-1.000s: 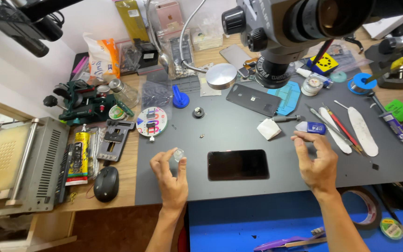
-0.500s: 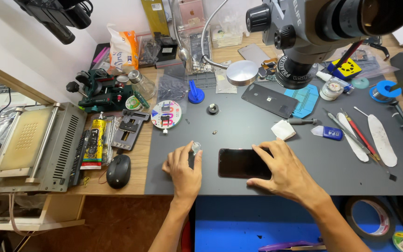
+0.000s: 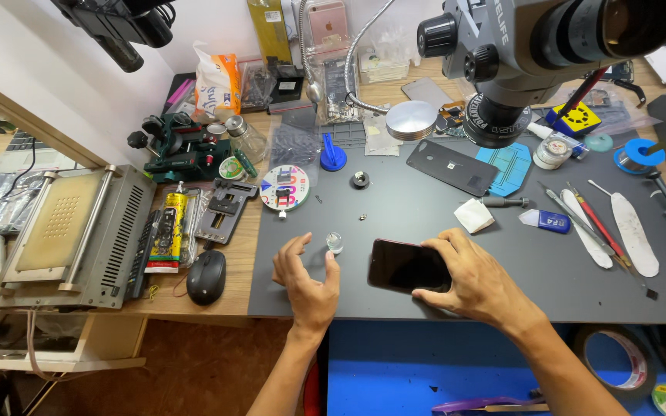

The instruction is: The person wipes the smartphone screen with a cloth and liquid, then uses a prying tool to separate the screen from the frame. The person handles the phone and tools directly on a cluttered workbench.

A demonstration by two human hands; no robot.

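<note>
On the grey mat [image 3: 425, 223]: one phone [image 3: 408, 266], one clear cap [image 3: 334, 243], two hands

The right hand [image 3: 475, 281] covers the right end of the dark phone [image 3: 404, 266]; the microscope [image 3: 549, 46] is cut off at the top edge
</note>
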